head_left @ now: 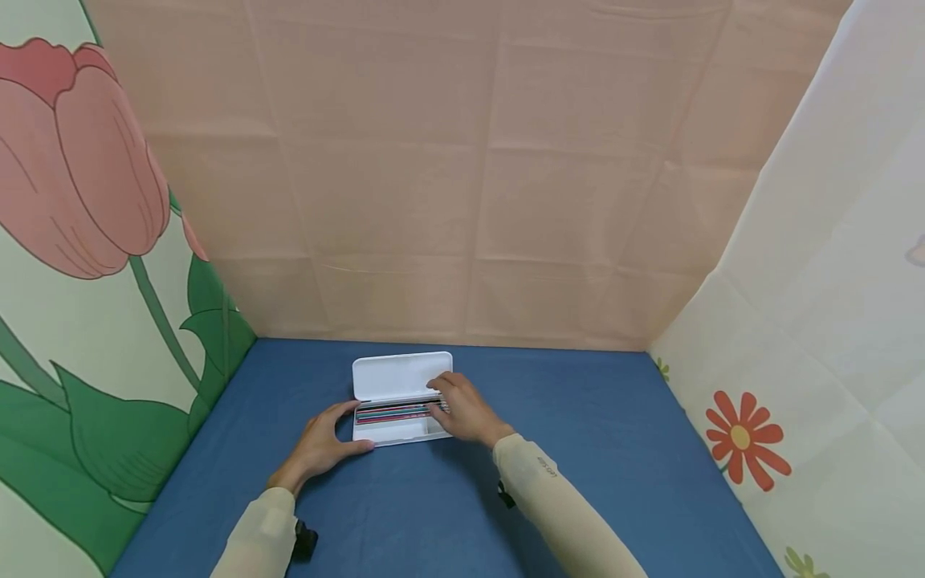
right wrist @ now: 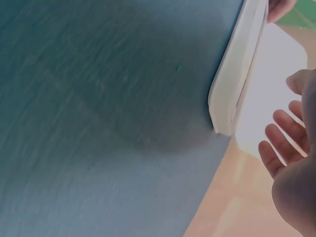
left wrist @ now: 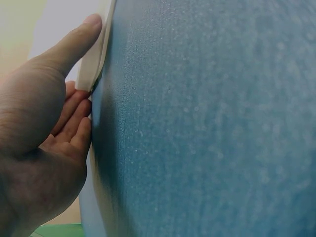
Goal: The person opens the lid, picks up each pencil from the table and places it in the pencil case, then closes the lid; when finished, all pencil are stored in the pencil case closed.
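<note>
A white pencil case (head_left: 390, 434) lies on the blue tabletop with its lid (head_left: 401, 374) raised at the back. Several coloured pencils (head_left: 386, 413) lie lengthwise inside, their right ends partly hidden by the right hand. My left hand (head_left: 318, 444) holds the case's left end, thumb along the front edge and fingers toward the back corner. In the left wrist view the thumb (left wrist: 81, 42) presses the case wall (left wrist: 88, 74). Over the right end reaches my right hand (head_left: 466, 411), its fingers (right wrist: 284, 136) spread and loosely bent in front of the lid, with nothing seen between them.
The blue cloth (head_left: 578, 449) spreads around the case. A plain tan curtain (head_left: 462, 201) hangs behind it. On the left stands a tulip-printed cloth (head_left: 108, 177), on the right a white one (head_left: 831, 305) with flowers. A dark wrist device (head_left: 304, 542) sits at the left sleeve.
</note>
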`<state>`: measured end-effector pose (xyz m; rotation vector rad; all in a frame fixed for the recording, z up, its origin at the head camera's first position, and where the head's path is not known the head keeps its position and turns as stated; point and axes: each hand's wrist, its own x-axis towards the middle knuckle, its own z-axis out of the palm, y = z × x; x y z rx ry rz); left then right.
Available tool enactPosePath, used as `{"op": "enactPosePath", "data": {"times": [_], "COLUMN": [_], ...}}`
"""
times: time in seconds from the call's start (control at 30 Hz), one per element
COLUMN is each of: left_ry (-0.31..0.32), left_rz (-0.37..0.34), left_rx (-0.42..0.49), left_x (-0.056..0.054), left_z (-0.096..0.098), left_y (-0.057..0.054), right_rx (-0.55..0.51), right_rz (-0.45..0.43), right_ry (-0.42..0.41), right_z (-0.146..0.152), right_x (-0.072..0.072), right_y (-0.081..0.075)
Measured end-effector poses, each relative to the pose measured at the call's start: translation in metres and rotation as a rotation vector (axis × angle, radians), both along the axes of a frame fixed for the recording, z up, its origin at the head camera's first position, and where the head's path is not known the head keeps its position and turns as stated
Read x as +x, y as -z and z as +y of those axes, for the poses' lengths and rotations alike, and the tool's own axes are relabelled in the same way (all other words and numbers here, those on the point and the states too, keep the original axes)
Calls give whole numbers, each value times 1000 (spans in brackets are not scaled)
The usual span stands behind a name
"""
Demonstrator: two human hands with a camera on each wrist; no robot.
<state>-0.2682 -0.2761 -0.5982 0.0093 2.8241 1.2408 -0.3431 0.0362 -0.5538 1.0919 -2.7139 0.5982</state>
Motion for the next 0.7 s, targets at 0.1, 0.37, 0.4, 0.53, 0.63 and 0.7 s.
{"op": "enactPosePath", "data": {"times": [0.1, 0.37, 0.4, 0.53, 0.63, 0.7], "left_ry": [1, 1, 2, -1, -6, -7], "left_rz": [4, -5, -5, -9, -8, -7], "left_rx": [-8, -14, -16, -15, -14, -15], "left_x": [0, 1, 1, 1, 1, 1], "left_z": [0, 1, 1, 1, 2, 2], "left_y": [0, -2, -2, -2, -4, -5], "right_rx": [-40, -141, -151, -178, -193, -197], "right_rz": [-18, -33, -46, -89, -105, -115], "right_ry": [35, 103, 111, 150, 171, 182], "right_z": [7, 21, 21, 22, 21, 20], "right_x": [-4, -20, -22, -28, -32, -34], "right_y": [-1, -5, -6, -7, -7, -7]}}
